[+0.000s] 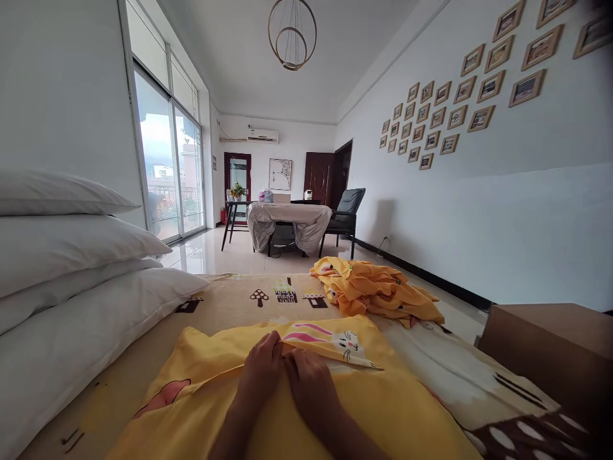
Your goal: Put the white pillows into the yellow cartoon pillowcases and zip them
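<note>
A yellow pillowcase (383, 396) with a white rabbit print lies spread in front of me. Its far edge reaches toward the middle of the printed blanket (234, 313). My left hand (261, 364) is closed on a fold of the cloth, just beside the rabbit's pink ears. Close against it, my right hand (311, 374) pinches the same fold, fingers bent down into the fabric. Both thumbs are mostly hidden. Beyond the hands, to the right, a crumpled heap of orange-yellow printed cloth (378, 294) rests on the blanket.
Several white pillows (86, 306) are stacked at my left. A cardboard box (550, 345) stands at the right edge. Farther off are a covered table (290, 217), a black chair (348, 211) and glass sliding doors (167, 153).
</note>
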`<act>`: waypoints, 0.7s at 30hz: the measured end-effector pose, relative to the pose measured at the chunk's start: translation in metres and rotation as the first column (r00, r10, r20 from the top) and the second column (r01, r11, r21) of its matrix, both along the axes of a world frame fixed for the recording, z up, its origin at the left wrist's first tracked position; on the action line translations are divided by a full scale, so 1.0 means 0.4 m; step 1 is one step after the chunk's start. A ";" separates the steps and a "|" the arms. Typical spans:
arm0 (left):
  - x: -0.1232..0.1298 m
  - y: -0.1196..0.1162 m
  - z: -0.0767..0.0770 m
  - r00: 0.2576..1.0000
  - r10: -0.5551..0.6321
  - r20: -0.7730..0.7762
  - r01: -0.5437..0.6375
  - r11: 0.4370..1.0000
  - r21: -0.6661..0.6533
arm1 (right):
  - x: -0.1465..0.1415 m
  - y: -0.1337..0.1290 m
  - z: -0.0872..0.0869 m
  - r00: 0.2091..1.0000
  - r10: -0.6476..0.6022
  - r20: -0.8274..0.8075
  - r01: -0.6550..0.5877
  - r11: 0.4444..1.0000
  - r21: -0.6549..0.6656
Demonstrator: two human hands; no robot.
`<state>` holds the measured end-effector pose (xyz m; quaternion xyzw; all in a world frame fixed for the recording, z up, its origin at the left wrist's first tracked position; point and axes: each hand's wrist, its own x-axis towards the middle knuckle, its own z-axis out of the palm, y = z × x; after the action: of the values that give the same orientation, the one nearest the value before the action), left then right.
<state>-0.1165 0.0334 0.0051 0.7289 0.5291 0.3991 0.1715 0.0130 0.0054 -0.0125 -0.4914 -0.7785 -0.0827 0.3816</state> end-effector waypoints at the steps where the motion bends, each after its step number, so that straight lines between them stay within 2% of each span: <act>1: -0.001 -0.001 0.001 1.000 -0.004 0.009 0.004 1.000 -0.005 | 0.000 0.000 0.002 1.000 0.014 0.001 -0.014 0.999 -0.053; 4: -0.004 -0.006 0.006 1.000 -0.014 0.020 0.014 1.000 -0.027 | 0.003 -0.003 0.019 0.998 0.052 -0.024 -0.057 0.972 -0.229; 6: -0.005 -0.010 0.009 1.000 -0.017 0.024 0.018 0.999 -0.040 | 0.007 -0.009 0.040 0.997 0.054 -0.060 -0.070 0.953 -0.296; 7: -0.004 -0.011 0.010 0.999 -0.019 0.028 0.020 0.999 -0.043 | 0.009 -0.012 0.052 0.997 0.046 -0.065 -0.063 0.955 -0.289; 11: 0.000 -0.013 0.007 0.999 -0.009 0.035 0.011 0.999 -0.051 | 0.012 -0.016 0.088 0.999 -0.046 0.027 0.049 0.990 -0.129; 14: 0.002 -0.011 0.002 1.000 0.005 0.023 -0.003 0.998 -0.056 | 0.020 -0.009 0.098 0.996 -0.085 0.014 0.087 0.981 -0.175; 17: 0.001 -0.009 -0.003 1.000 0.015 0.012 -0.014 0.998 -0.061 | 0.048 -0.002 0.090 0.994 -0.108 -0.028 0.100 0.972 -0.212; 21: 0.002 -0.012 -0.005 1.000 0.017 -0.007 -0.018 0.996 -0.084 | 0.105 -0.006 0.059 0.992 -0.128 -0.004 0.125 0.976 -0.176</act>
<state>-0.1158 0.0287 0.0030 0.7177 0.5524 0.3757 0.1968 0.0550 0.0028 0.0109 -0.5723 -0.7470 -0.0341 0.3365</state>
